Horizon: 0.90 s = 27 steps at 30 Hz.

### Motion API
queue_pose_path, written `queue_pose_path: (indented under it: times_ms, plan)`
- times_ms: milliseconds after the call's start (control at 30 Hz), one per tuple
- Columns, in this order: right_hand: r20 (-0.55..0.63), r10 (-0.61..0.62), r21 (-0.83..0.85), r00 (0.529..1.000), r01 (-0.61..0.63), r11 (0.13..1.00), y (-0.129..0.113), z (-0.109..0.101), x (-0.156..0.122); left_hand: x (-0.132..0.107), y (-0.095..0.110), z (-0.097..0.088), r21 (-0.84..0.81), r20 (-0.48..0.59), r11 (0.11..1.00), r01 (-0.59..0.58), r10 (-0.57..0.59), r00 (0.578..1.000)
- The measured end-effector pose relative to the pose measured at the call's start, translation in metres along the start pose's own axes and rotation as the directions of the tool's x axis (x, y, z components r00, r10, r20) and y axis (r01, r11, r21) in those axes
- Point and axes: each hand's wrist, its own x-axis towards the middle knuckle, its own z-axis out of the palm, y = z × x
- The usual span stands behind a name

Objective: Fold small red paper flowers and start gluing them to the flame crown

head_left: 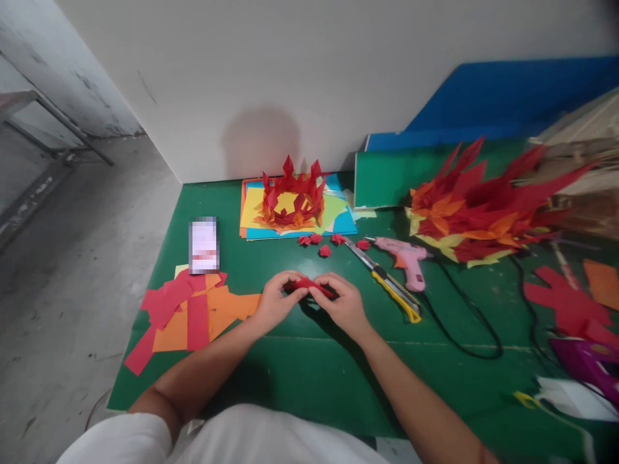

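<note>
Both hands meet over the middle of the green table. My left hand and my right hand each pinch one end of a small folded red paper piece, held just above the tabletop. Fingers of both hands are curled closed on it. A few small folded red paper pieces lie beyond the hands. Further back, a red and orange paper crown rests on a stack of coloured sheets.
Red and orange paper scraps lie left of my hands, with a phone behind them. A yellow utility knife and a pink glue gun with a black cord lie right. A large red-orange paper piece sits far right.
</note>
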Motion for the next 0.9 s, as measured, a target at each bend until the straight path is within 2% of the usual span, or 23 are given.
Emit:
queue_pose_path:
  times_ms: [133,267,367,433,533,567,633,700,767,900]
  plan:
    - [0.082,0.134,0.065,0.988,-0.139,0.988,-0.001,-0.001,0.0,0.002,0.006,-0.007,0.163,0.091,0.983,-0.082,0.068,0.994]
    - [0.123,0.193,0.095,0.974,-0.205,0.974,-0.003,-0.001,0.0,0.003,0.004,-0.009,0.169,0.118,0.982,-0.081,0.062,0.991]
    - [0.075,0.126,0.07,0.989,-0.131,0.989,-0.004,-0.001,0.0,0.002,0.002,-0.005,0.111,0.035,0.992,-0.057,0.054,0.998]
    - [0.03,0.023,0.035,0.999,-0.024,0.999,-0.005,-0.001,0.0,0.001,0.002,-0.003,0.048,-0.075,0.998,-0.043,0.046,0.996]
    - [0.024,-0.111,-0.014,0.994,0.111,0.994,-0.004,0.0,0.0,0.001,0.005,-0.002,0.054,-0.252,0.997,-0.051,0.063,0.966]
    - [0.036,-0.137,-0.028,0.99,0.138,0.99,-0.003,0.001,0.0,0.001,0.006,-0.002,0.069,-0.274,0.996,-0.056,0.073,0.959]
    - [0.065,-0.18,-0.06,0.981,0.184,0.981,-0.001,0.002,0.0,0.001,0.008,-0.003,0.039,-0.238,0.997,-0.067,0.074,0.968]
    - [0.092,-0.219,-0.105,0.971,0.228,0.968,0.003,0.003,0.001,0.002,0.008,-0.002,-0.081,-0.164,0.996,-0.038,0.024,0.986]
    - [0.093,-0.241,-0.176,0.966,0.255,0.951,0.006,0.003,0.001,0.002,0.008,0.0,-0.214,-0.119,0.976,0.046,-0.073,0.99]
    - [0.05,-0.259,-0.318,0.964,0.262,0.911,0.007,0.003,0.0,0.003,0.008,0.001,-0.488,-0.04,0.839,0.24,-0.296,0.954]
